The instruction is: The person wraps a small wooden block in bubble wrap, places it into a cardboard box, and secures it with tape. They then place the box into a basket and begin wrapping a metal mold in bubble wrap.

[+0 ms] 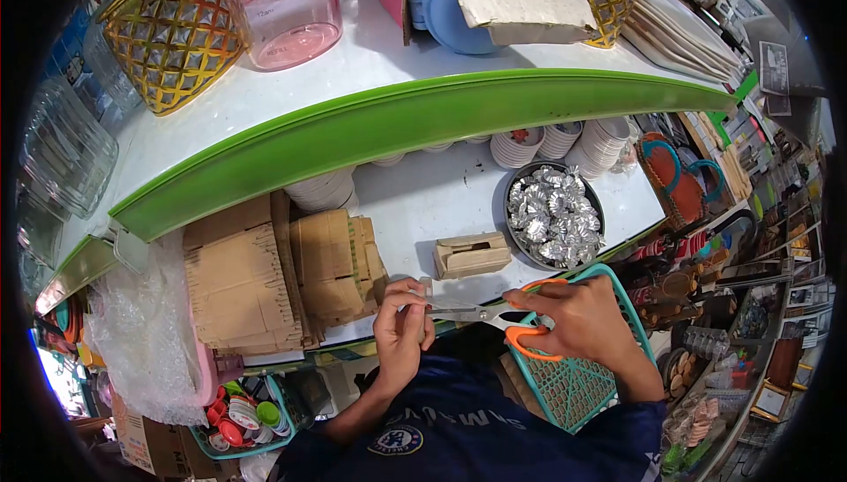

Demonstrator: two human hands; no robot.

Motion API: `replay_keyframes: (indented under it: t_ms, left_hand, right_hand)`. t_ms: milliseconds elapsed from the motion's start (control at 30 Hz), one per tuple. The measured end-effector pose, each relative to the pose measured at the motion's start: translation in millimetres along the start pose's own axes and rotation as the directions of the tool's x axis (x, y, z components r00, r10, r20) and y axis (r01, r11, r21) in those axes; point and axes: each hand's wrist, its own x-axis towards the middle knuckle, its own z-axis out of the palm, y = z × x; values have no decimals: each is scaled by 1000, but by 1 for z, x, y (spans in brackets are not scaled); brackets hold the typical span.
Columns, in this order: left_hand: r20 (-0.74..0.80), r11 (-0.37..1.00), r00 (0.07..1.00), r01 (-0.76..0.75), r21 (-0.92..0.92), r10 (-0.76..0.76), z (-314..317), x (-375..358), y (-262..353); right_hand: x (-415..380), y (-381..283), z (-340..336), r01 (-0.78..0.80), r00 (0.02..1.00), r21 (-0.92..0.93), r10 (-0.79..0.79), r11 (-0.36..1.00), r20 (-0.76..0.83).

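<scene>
My right hand (578, 319) is closed round the orange handles of a pair of scissors (528, 338), whose blades point left toward my other hand. My left hand (402, 328) has its fingers pinched near the blade tips, on a small, clear piece (426, 289) too small to make out fully. Beyond my hands, a small brown cardboard box (472, 255) lies on the white lower shelf (415, 191). Behind my right hand a round dark pan (554, 216) holds several silver fluted cups.
Folded cardboard (243, 279) and bubble wrap (137, 332) are at the left. A green shelf edge (423, 107) crosses above my hands, with gold baskets (176, 32) on top. Under my right arm is a teal basket (565, 394). White bowls (516, 149) stand at the back.
</scene>
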Motion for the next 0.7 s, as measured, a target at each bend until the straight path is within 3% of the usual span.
replay_keyframes:
  t_ms: [300, 533, 633, 700]
  left_hand:
    - [-19, 997, 997, -81, -18, 81, 2, 0, -2]
    - [30, 995, 996, -89, 42, 88, -7, -5, -1]
    - [-20, 975, 979, -201, 96, 204, -9, -1, -8]
    - [34, 956, 968, -251, 152, 249, -12, 1, -12]
  right_hand:
    - [17, -16, -12, 98, 993, -110, -89, 989, 79]
    - [21, -16, -17, 134, 987, -85, -126, 987, 96]
    - [20, -10, -28, 94, 986, -34, -88, 995, 144]
    - [16, -3, -32, -26, 996, 22, 24, 999, 82]
